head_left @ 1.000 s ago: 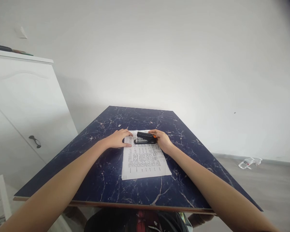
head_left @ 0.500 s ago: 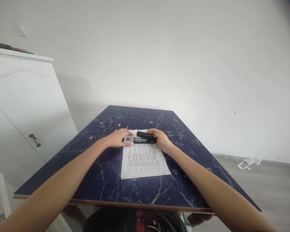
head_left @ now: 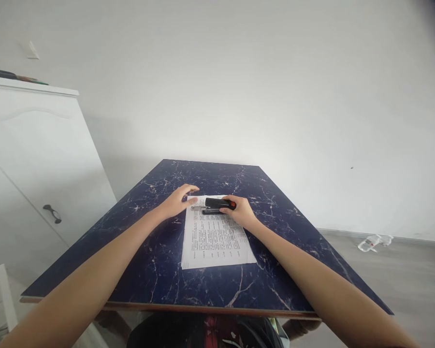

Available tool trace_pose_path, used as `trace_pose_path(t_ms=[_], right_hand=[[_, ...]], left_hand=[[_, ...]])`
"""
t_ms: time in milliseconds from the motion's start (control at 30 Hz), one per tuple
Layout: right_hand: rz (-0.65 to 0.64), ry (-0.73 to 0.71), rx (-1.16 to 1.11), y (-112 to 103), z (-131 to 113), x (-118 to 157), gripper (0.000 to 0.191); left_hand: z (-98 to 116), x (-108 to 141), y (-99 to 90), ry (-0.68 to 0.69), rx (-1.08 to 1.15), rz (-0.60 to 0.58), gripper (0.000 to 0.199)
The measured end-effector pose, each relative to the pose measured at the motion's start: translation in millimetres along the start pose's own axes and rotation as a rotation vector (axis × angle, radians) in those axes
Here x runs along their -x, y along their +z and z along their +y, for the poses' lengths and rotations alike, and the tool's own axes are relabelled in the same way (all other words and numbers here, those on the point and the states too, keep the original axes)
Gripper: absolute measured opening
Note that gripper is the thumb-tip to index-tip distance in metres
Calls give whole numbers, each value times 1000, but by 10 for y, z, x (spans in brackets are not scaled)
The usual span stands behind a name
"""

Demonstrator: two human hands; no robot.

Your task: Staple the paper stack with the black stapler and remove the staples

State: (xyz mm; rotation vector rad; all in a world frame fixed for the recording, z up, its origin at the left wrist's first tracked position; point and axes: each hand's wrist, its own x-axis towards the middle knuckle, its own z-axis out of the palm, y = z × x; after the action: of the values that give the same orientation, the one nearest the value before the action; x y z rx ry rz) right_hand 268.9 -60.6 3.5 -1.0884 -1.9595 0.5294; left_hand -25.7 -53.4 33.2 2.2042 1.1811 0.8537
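A black stapler [head_left: 214, 203] with an orange-red spot near its rear lies across the top part of the printed sheets [head_left: 219, 244]. Its metal magazine [head_left: 197, 208] sticks out at the left end. My right hand [head_left: 242, 211] grips the stapler's rear end, thumb on the near side and fingers on the far side. Just left of the magazine, at the paper's upper left corner, is my left hand [head_left: 179, 200]. Its fingers and thumb are apart with nothing between them. I cannot tell whether it touches the paper.
The sheets lie on a dark blue marble-patterned table [head_left: 145, 270] against a pale wall. A white cabinet [head_left: 32, 154] with a dark handle [head_left: 52, 213] stands to the left. On the floor at right is a clear plastic item [head_left: 369, 243].
My left hand has drawn off the stapler's left end, its fingers rising toward the far side. My right thumb has come round to the stapler's near side.
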Motion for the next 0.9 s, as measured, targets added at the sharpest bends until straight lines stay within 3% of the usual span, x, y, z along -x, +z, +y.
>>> trace_pose_path(t_ms=[100,233,333,500,633,733,800,900], right_hand=[[152,-183,89,-11,-95,43,24],[225,-473,238,-8,-207,110,30],[139,-621,356,7,-237,144,36],[-27,-737,443,8,-236,169,36],[-80,-732,434,11,-254,177,36],[27,-674,373,42,-302,169,36],[158,-536,286,66,-336,157,31],[278,-156,73,91,-343,141,22]], left_hand=[[-19,-45,57,-205,467,142,53],[-64,-61,129,-375,907,-12,46],[-51,-54,160,-386,992,-104,34],[-35,-57,177,-376,970,-64,21],[-55,-58,170,-395,906,-39,19],[-61,-61,160,-435,868,25,16],[-66,-61,145,-447,820,128,15],[-65,-50,106,-387,714,319,19]])
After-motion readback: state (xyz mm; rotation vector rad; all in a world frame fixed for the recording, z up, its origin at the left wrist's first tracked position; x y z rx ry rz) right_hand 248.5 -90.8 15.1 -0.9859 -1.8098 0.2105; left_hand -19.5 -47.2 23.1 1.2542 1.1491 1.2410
